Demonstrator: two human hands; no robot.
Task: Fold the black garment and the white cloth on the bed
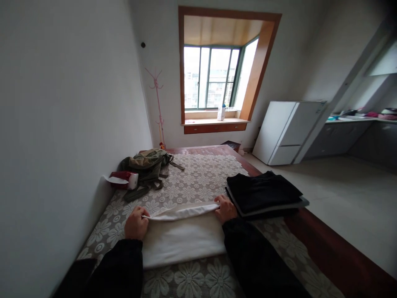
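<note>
A folded white cloth (186,240), perhaps a garment, lies on the lace tablecloth (189,278) in front of me. At its far left corner my left hand (136,222) pinches the edge between thumb and fingers. My right hand (226,210) grips the far right corner in the same way. Between the hands the far edge is lifted a little and turned over in a narrow strip. Just beyond my right hand sits a stack of folded dark clothes (263,191), black on top with a grey layer below.
An olive backpack (147,161) and a red tissue pack (122,181) lie at the left, by the wall. Dark red wood (335,252) shows along the table's right side. Farther off are a pink coat stand (159,99), a window and a white fridge (287,132).
</note>
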